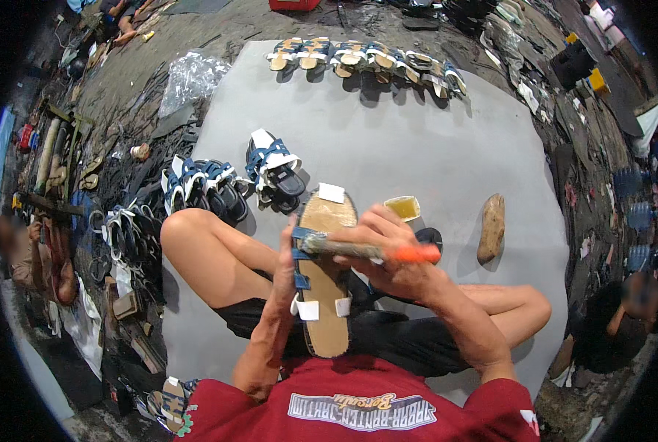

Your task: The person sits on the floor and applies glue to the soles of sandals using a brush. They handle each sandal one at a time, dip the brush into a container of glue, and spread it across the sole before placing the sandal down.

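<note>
Left grip (286, 259) clasps a flat tan sole (326, 326); right grip (385, 249) encloses a slender, orange-ended tool (417, 253).

The sole (327, 336) looks matt, crumpled plastic (190, 81) glossy.

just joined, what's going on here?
A person in a dark red shirt sits cross-legged on a grey sheet. The left hand holds a tan-soled sandal; the right hand grips an orange-handled brush, its tip over the blue strap. Blur hides whether it touches. A small tub with yellowish contents and a wooden shoe last sit to the right; more sandals line the far edge.
</note>
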The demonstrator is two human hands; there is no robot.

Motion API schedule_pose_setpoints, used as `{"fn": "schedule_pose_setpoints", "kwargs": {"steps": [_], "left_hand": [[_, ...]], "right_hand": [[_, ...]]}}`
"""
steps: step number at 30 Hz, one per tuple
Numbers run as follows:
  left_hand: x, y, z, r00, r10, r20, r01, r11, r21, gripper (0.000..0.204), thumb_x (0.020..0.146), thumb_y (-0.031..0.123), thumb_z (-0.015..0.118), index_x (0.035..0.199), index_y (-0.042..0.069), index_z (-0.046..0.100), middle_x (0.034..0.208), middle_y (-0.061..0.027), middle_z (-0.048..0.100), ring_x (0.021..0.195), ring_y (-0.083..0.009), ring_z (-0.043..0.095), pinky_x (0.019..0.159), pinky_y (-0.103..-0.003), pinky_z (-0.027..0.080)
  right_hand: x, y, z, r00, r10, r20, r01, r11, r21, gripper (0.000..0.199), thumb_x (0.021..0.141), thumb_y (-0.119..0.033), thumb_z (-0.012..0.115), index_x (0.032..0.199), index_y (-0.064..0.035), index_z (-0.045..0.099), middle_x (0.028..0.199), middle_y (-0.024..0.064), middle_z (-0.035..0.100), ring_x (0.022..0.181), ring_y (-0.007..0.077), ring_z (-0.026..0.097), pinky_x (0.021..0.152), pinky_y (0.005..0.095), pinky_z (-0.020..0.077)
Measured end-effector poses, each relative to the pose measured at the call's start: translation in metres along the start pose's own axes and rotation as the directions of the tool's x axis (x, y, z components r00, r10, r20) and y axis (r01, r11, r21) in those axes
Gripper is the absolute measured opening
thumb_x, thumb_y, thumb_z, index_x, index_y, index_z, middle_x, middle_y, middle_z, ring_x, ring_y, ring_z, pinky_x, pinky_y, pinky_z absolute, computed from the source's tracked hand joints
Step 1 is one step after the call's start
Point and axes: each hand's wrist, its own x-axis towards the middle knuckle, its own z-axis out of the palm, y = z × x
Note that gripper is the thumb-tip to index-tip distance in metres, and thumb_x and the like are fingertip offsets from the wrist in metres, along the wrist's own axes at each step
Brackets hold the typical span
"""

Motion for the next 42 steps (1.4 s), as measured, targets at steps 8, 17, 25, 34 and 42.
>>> {"fn": "schedule_pose_setpoints", "kwargs": {"steps": [8,17,25,34,42], "left_hand": [[0.01,-0.012,-0.05,0.958,-0.169,0.233,0.229,0.937,-0.262,0.092,0.098,0.08,0.035,0.137,0.0,0.059,0.107,-0.0191,0.074,0.085,-0.0318,0.075,0.074,-0.044,0.065],[-0.011,-0.006,-0.037,0.975,-0.087,0.207,0.147,0.943,-0.298,0.075,0.093,0.049,0.054,0.147,-0.004,0.053,0.134,-0.0231,0.068,0.117,-0.0371,0.069,0.105,-0.05,0.054],[-0.011,-0.024,-0.035,0.988,0.088,-0.124,-0.126,0.931,-0.342,0.078,0.102,0.064,0.053,0.147,0.001,0.051,0.132,-0.0232,0.066,0.112,-0.036,0.07,0.096,-0.046,0.06],[-0.01,-0.027,-0.015,0.966,-0.128,0.227,0.212,0.89,-0.404,0.091,0.1,0.074,0.048,0.145,-0.004,0.05,0.12,-0.0256,0.069,0.094,-0.0348,0.076,0.076,-0.044,0.068],[-0.018,-0.028,0.009,0.989,-0.117,0.085,0.119,0.993,-0.008,0.062,0.106,0.052,0.058,0.143,0.003,0.056,0.127,-0.0131,0.071,0.107,-0.024,0.073,0.093,-0.04,0.06]], "right_hand": [[-0.046,0.105,-0.045,0.852,0.402,-0.335,-0.454,0.886,-0.094,0.023,0.096,-0.027,0.079,0.11,-0.0087,0.078,0.096,0.0107,0.075,0.085,0.0277,0.064,0.078,0.0397,0.048],[-0.097,0.234,0.011,0.956,0.281,-0.09,-0.279,0.763,-0.584,0.018,0.096,-0.025,0.076,0.096,-0.0068,0.075,0.093,0.0077,0.07,0.09,0.0289,0.057,0.079,0.0425,0.0435],[-0.089,0.182,-0.014,0.747,0.453,-0.488,-0.544,0.837,-0.057,0.031,0.102,-0.03,0.071,0.106,0.0002,0.079,0.099,0.0167,0.076,0.087,0.0255,0.07,0.08,0.0397,0.0516],[-0.059,0.103,-0.043,0.549,0.835,-0.039,-0.378,0.29,0.879,0.045,0.109,-0.039,0.061,0.114,0.0042,0.069,0.1,0.0066,0.075,0.088,0.013,0.071,0.082,0.0307,0.0566],[-0.006,0.013,-0.025,0.96,0.078,-0.27,-0.075,0.997,0.024,0.02,0.1,-0.018,0.073,0.116,-0.0049,0.072,0.108,0.0098,0.075,0.092,0.0283,0.067,0.087,0.0411,0.0508]]}}
